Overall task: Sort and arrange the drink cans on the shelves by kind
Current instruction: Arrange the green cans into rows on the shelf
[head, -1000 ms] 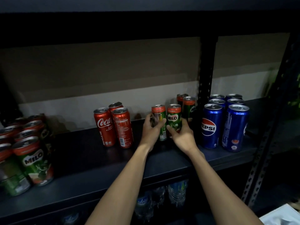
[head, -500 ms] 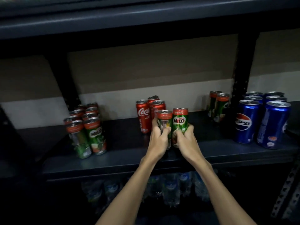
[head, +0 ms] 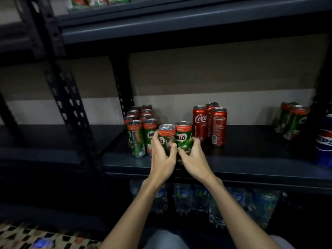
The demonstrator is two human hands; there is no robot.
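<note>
My left hand [head: 162,155] grips a green Milo can [head: 167,136], and my right hand [head: 195,157] grips a second Milo can [head: 183,134] beside it. Both cans stand side by side near the front of the dark shelf [head: 233,169]. Just left of them stands a cluster of several Milo cans [head: 139,130]. Three red Coca-Cola cans [head: 210,123] stand behind and right of my right hand. Two more Milo cans [head: 292,120] stand at the far right, next to a blue Pepsi can [head: 326,141] cut off by the frame edge.
A black perforated upright [head: 124,90] rises behind the Milo cluster, and another upright [head: 59,83] stands further left. An upper shelf [head: 161,27] hangs overhead. Packs of water bottles [head: 197,200] sit on the level below. A patterned floor [head: 27,236] shows at the bottom left.
Both hands have carried the two Milo cans leftward along the shelf, past the Coca-Cola cans, up to the Milo cluster. The view has swung left with them.
</note>
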